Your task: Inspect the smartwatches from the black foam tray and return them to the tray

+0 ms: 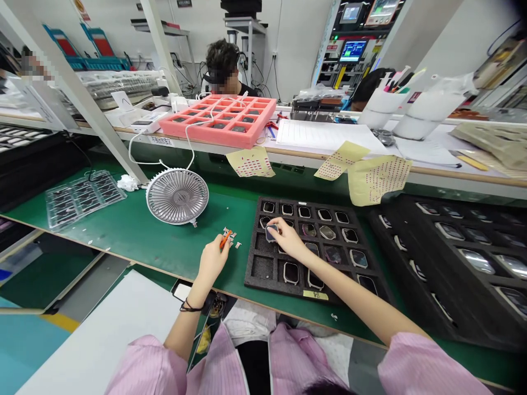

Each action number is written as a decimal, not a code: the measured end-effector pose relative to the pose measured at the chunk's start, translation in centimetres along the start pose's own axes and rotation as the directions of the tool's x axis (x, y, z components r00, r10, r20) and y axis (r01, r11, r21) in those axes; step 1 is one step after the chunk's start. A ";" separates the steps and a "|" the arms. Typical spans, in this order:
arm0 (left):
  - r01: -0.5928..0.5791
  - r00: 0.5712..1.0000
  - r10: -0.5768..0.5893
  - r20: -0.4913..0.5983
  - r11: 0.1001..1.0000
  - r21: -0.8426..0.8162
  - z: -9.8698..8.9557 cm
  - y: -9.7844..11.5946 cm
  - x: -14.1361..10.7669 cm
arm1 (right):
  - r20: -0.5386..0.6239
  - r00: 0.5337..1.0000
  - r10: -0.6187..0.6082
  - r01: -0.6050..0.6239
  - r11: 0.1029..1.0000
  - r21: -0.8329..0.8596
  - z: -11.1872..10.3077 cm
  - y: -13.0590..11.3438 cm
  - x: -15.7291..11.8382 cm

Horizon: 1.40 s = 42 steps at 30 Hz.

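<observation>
My left hand (pixel 211 260) is closed around a small orange tool (pixel 225 240), whose exact kind I cannot make out. Just beyond its tip, several small pale scraps (pixel 238 245) lie on the green mat. Between the thumb and fingers of my right hand (pixel 287 239) is a smartwatch case (pixel 271 233) with a dark glass face, tilted above the left side of a black foam tray (pixel 252 277). Other watch cases (pixel 291 272) rest in that tray's compartments, and some are partly hidden by my right hand and forearm.
A grey fan (pixel 178 196) stands left of my left hand, near a clear plastic tray (pixel 84 198). More black trays of watch cases (pixel 477 260) lie on the right. On the shelf ahead sits a pink foam tray (pixel 251 137), with a person (pixel 224 66) behind it. Yellow sheets (pixel 379 176) hang from the shelf edge.
</observation>
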<state>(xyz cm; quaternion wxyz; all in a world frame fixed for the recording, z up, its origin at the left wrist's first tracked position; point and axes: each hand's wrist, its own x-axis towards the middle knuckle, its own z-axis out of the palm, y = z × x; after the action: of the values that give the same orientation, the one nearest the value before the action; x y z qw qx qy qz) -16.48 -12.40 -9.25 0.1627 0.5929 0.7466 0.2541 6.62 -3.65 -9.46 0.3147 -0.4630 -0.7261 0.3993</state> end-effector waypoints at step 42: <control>0.140 0.863 0.327 0.385 0.576 -0.805 3.4 9.6 -2.8 | 0.057 0.981 0.188 -0.141 0.471 0.871 -1.1 -5.1 -4.9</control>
<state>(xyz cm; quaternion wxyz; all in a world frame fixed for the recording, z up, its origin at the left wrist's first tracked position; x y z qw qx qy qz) -6.23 -12.86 -6.73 0.5862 0.5357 0.4445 0.4145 7.22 -9.15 -4.94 0.4824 -0.3167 -0.3692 0.7285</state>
